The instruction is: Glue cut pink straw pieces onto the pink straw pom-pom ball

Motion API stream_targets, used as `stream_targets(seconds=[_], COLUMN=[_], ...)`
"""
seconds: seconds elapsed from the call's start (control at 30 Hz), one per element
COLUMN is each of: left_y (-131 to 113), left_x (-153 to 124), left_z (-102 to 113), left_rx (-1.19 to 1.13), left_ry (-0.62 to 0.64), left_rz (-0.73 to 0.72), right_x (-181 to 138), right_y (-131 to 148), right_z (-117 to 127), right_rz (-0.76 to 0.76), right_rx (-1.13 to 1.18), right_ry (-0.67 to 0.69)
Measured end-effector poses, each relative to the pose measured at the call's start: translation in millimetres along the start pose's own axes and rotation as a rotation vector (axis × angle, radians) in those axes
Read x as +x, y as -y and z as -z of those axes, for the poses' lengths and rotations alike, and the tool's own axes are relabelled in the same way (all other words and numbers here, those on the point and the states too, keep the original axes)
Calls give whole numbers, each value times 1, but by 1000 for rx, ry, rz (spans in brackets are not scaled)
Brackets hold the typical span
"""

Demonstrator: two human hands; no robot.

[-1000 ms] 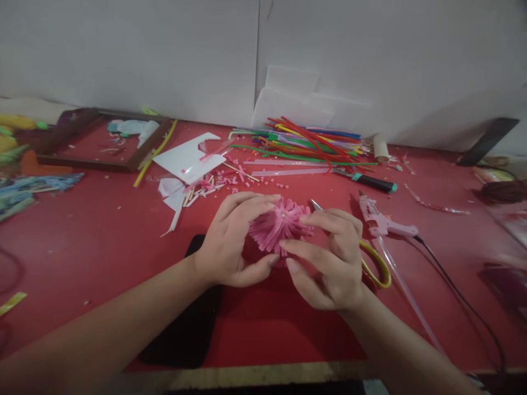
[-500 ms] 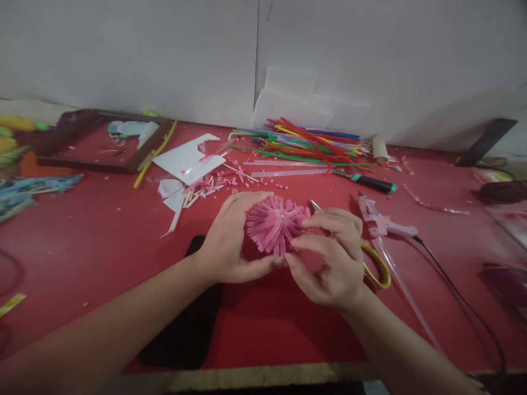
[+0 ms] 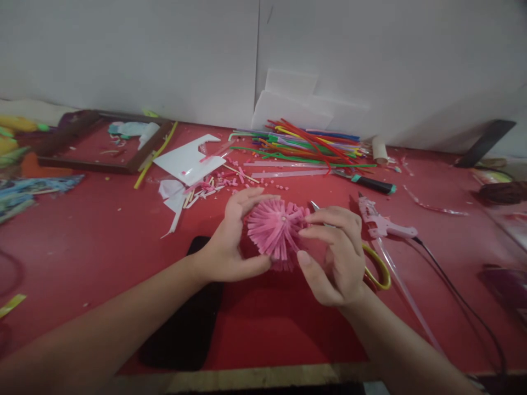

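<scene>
Between my hands is a round pink pipe-cleaner flower (image 3: 272, 227), its fuzzy strands spreading from a small pale centre. My left hand (image 3: 230, 247) curves around its left side, fingers behind and thumb along the lower front edge. On the right side, my right hand (image 3: 335, 252) has its index and middle fingertips against the strands, with the thumb bent below them. Scissors (image 3: 381, 269) with a yellow handle lie partly hidden behind my right hand; a blade tip shows above it. Under my left forearm is a black phone-like slab (image 3: 185, 329).
A pink glue gun (image 3: 382, 225) with a cord lies at right. Behind are colourful pipe cleaners (image 3: 304, 142), a utility knife (image 3: 374, 184) and a cardboard tube (image 3: 379, 150). White card (image 3: 185, 162), pink clippings (image 3: 242, 184) and a brown frame (image 3: 86, 163) are at left.
The left fingers have lifted a little and the left thumb has drawn back slightly. My right thumb has moved away from the flower's lower edge. The flower has tilted slightly.
</scene>
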State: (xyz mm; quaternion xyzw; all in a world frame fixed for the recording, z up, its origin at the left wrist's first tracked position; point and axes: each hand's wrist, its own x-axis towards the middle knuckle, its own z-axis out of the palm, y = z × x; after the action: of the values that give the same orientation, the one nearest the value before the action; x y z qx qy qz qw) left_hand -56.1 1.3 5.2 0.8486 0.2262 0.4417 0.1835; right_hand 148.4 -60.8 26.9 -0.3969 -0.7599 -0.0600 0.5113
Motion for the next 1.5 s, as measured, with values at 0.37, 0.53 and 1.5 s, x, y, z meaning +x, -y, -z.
stream_targets(seconds=[0.37, 0.53, 1.5], left_y=[12, 16, 17], left_x=[-2, -6, -10], left_z=[-3, -7, -1], left_rx=[-108, -88, -99], left_ry=[-219, -279, 47], left_rz=[3, -37, 12], right_x=[-8, -10, -49], right_y=[-12, -19, -146], right_z=[-3, -9, 135], right_rz=[-175, -248, -713], right_rx=[72, 86, -494], right_ry=[-138, -213, 404])
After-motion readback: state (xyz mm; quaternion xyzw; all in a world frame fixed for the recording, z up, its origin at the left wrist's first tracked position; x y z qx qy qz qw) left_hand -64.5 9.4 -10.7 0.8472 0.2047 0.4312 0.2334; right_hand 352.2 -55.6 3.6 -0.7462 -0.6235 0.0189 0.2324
